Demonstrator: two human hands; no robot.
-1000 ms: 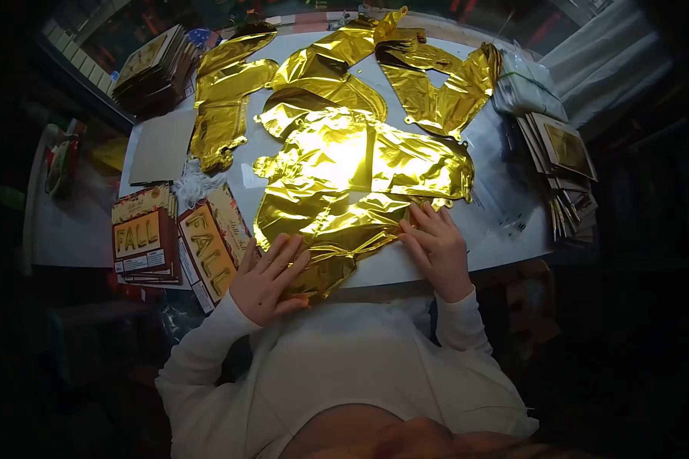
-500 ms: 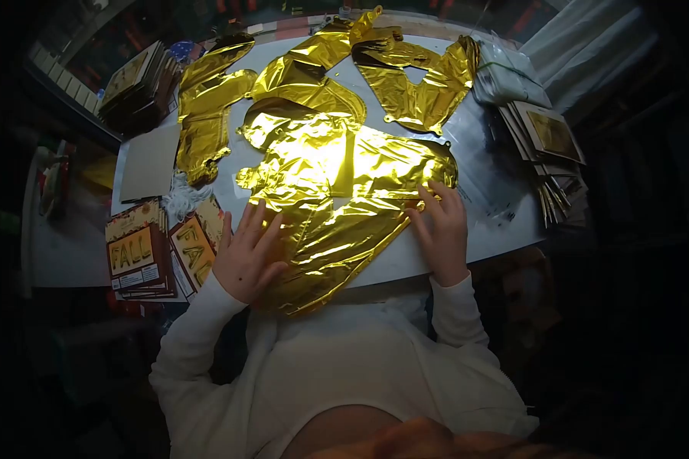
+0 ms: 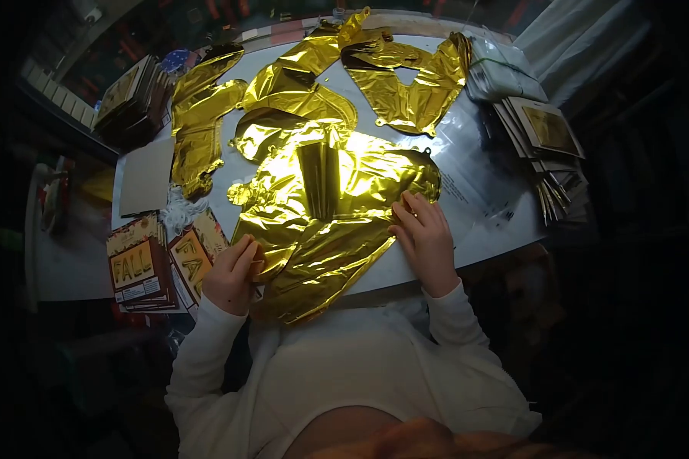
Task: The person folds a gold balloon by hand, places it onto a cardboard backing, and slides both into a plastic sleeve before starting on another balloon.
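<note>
A flat, uninflated gold foil balloon (image 3: 348, 237) lies crumpled and shiny across the near part of the table, its lower end reaching the front edge. At its left edge, my left hand (image 3: 233, 275) is closed, thumb and fingers pinched on the foil. My right hand (image 3: 427, 241) rests against its right side, fingers stretched over the foil and thumb a little apart. A dark fold (image 3: 319, 182) stands out in the middle of the balloon. Further gold foil balloons lie behind it: one at left (image 3: 199, 115), one at centre (image 3: 295, 80), one at right (image 3: 413, 84).
On the left are printed FALL packs (image 3: 135, 264), a grey card (image 3: 145, 180), white string (image 3: 182, 210) and a stack of packs (image 3: 126, 96). Clear plastic bags (image 3: 505, 73) and a leaning card stack (image 3: 547, 134) line the right side of the white table (image 3: 486, 222).
My left hand has gone from lying spread on the foil to pinching its left edge. My right hand and the front balloon have shifted slightly left, and a dark fold shows more.
</note>
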